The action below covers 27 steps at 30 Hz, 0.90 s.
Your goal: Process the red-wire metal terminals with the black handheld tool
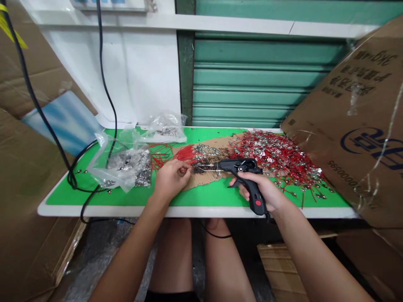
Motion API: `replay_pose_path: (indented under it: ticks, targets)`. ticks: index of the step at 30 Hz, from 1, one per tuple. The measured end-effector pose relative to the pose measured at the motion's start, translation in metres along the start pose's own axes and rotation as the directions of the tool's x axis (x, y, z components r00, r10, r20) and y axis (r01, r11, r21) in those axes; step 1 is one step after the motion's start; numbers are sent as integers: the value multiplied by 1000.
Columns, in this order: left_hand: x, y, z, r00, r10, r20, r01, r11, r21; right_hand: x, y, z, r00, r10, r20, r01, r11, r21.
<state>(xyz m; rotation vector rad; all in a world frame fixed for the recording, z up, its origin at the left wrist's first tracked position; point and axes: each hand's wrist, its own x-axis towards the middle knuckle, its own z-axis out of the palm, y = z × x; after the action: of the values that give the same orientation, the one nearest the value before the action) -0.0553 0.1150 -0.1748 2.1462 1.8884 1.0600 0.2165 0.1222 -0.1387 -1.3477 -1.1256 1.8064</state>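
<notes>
My right hand (252, 186) is wrapped round the grip of a black soldering gun (256, 195) with a red dot on its handle. The gun's thin metal tip points left, close to the fingers of my left hand (173, 178). Those fingers are pinched together; what they hold is too small to make out. Under the tip lies a piece of cardboard (200, 180) with dark scorch marks. Red wires (185, 154) with small metal ends lie in a row on it, just beyond my left hand.
A big heap of red wires with metal pieces (277, 155) covers the table's right side. Plastic bags of small metal parts (130, 165) lie left. A black cable (102, 63) hangs at left. Cardboard boxes (355, 117) flank the green tabletop (119, 199); a green shutter (245, 79) stands behind.
</notes>
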Motion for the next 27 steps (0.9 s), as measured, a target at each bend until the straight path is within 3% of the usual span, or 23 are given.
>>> replay_pose_path:
  ticks: [10, 18, 27]
  targets:
    - [0, -3, 1, 1000, 2, 1, -1, 999, -43, -1, -6, 2, 995, 100, -18, -100, 995, 18]
    - [0, -1, 1, 1000, -28, 10, 29, 999, -33, -1, -5, 2, 995, 99, -32, -98, 995, 10]
    - [1, -3, 2, 995, 80, -59, -83, 995, -59, 0, -1, 1, 996, 71, -45, -72, 997, -21]
